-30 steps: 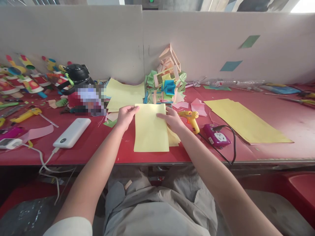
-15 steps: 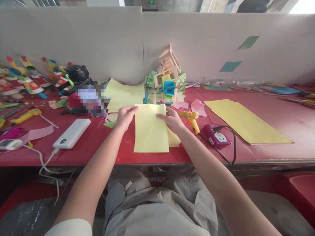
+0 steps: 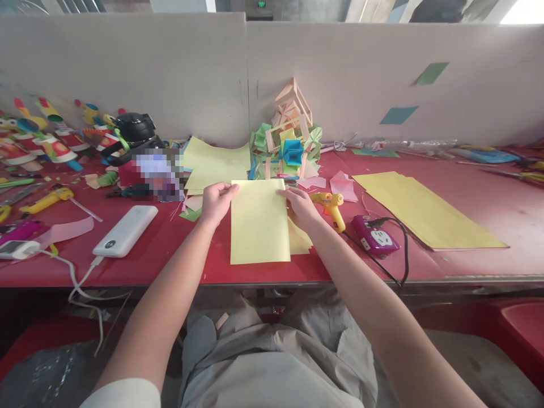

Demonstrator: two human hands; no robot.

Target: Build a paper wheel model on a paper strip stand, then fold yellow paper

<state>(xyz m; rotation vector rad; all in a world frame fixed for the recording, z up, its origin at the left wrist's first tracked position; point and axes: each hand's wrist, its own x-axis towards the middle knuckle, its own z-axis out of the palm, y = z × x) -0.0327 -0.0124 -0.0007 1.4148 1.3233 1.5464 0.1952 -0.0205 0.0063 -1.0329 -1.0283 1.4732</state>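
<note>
A pale yellow paper sheet [image 3: 260, 224] is held upright between my two hands, near the front of the red table. My left hand [image 3: 217, 203] pinches its upper left corner between thumb and fingers. At the upper right edge, my right hand [image 3: 300, 205] grips the sheet, the thumb on its near face and the other fingers mostly behind. Another yellow paper piece [image 3: 298, 238] shows behind the sheet's right side. A yellow glue gun [image 3: 334, 208] lies just right of my right hand.
Folded paper shapes [image 3: 293, 141] stand at the back centre. A white power bank [image 3: 125, 231] and cable lie left. A purple socket block [image 3: 376, 235] with a black cord and large yellow sheets [image 3: 425, 212] lie right. A black-lidded bottle [image 3: 136, 130] stands back left.
My right thumb has slid outward to the sheet's right edge. The sheet has shifted slightly left. My left hand keeps its pinch on the corner.
</note>
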